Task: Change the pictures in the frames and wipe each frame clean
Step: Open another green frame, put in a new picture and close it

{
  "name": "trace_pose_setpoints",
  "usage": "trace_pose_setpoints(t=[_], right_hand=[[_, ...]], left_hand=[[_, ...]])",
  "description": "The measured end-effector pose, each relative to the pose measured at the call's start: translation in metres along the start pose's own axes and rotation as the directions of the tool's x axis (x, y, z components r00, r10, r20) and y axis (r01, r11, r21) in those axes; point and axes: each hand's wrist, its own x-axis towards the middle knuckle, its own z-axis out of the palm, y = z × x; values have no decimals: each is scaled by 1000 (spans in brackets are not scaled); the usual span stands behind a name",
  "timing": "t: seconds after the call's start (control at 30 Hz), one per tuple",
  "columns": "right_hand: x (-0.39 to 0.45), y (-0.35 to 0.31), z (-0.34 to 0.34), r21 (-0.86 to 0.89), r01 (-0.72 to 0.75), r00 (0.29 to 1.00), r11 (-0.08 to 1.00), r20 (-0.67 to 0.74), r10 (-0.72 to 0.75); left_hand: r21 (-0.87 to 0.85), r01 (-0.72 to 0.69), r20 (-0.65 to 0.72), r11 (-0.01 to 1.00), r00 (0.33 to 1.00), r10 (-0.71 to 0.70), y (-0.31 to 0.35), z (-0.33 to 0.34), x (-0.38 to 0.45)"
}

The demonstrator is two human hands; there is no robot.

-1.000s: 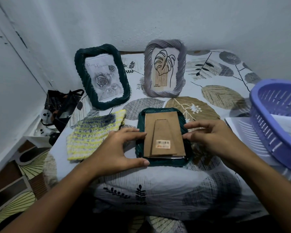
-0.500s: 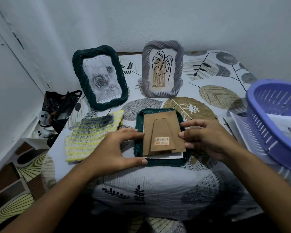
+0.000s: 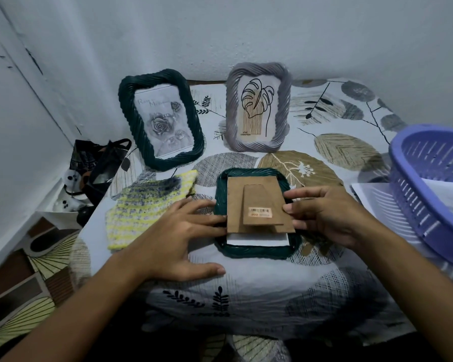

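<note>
On the face-down frame (image 3: 255, 250) — backing board (image 3: 256, 202) slid up, exposing white paper (image 3: 258, 239).

There is a single view, taken from a camera worn on the person's head. It looks forward and steeply down over both forearms, which enter from the bottom edge and meet near the middle. The left hand (image 3: 179, 237) and right hand (image 3: 327, 218) sit close to the lens, with the tabletop (image 3: 259, 291) directly below them. The wide angle bends the edges: the wall (image 3: 246, 30) fills the upper part, a strip of floor (image 3: 19, 291) shows at lower left, and a basket (image 3: 429, 194) is cut off by the right edge. No second view overlaps it.
</note>
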Motion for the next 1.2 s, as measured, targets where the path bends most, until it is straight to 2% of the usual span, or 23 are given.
trace_pose_setpoints(t=[0.37, 0.67, 0.8, 1.2], right_hand=[[-2, 5, 3, -267, 127, 989, 955, -33, -141], [-5, 4, 10, -581, 236, 957, 779, 1, -289], [-3, 3, 11, -596, 231, 959, 769, 4, -285], [4, 1, 8, -456, 173, 981, 873, 4, -192]], left_hand=[[5, 25, 62, 1000, 998, -25, -2, 1, -1], [-51, 50, 76, 997, 996, -46, 0, -1, -2], [-60, 56, 84, 997, 995, -51, 0, -2, -1], [-80, 82, 115, 993, 991, -72, 0, -4, 0]])
